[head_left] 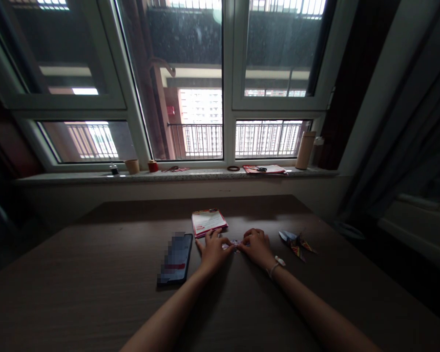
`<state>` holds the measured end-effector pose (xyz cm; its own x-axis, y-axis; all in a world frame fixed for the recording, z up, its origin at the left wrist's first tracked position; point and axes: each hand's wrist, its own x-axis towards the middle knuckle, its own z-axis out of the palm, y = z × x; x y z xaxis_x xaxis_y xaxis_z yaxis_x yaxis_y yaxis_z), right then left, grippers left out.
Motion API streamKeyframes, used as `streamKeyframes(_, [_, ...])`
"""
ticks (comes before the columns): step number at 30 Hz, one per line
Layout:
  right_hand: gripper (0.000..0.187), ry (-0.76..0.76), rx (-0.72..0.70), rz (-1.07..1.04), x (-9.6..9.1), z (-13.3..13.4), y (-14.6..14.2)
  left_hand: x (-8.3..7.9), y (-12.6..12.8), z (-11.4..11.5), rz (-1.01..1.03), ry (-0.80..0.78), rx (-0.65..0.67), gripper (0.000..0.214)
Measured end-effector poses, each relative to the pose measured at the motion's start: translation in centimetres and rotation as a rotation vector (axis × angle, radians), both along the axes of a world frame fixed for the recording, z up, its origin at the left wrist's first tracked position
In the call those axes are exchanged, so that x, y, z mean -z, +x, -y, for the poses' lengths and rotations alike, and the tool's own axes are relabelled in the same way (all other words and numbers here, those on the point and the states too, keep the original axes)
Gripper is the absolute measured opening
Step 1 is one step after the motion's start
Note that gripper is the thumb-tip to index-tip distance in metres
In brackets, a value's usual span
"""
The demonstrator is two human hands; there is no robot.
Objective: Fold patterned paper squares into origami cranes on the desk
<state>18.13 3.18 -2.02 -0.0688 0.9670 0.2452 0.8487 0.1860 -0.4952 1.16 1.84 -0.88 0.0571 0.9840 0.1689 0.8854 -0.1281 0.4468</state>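
Note:
Between my two hands lies a small piece of patterned paper [236, 245], mostly covered by my fingers. My left hand [213, 248] grips its left side with thumb and finger, the other fingers bent over the table. On the opposite side, my right hand [257, 246] pinches the paper's edge; a bracelet with a white charm circles that wrist. Just beyond my left hand is a stack of printed paper sheets [208, 221] with red borders. Folded paper pieces [296, 243], pointed and colourful, rest to the right of my right hand.
A dark smartphone [176, 259] lies left of my left hand on the brown table [95, 264]. Along the windowsill [212, 174] stand a paper cup [132, 166], a red spool [153, 166], a small dark bottle [113, 169], more papers [271, 169] and a tall tan flask [305, 150].

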Motion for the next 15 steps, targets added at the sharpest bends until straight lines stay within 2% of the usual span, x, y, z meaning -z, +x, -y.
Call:
streamKeyframes(7, [0.028,-0.009,0.001,0.006,-0.11,0.25,-0.19,-0.35,0.25,0.25,0.006,-0.005,-0.009,0.017])
streamKeyframes(15, [0.028,0.060,-0.045,0.028,0.84,0.81,0.17,0.11,0.13,0.15,-0.014,-0.004,0.000,0.018])
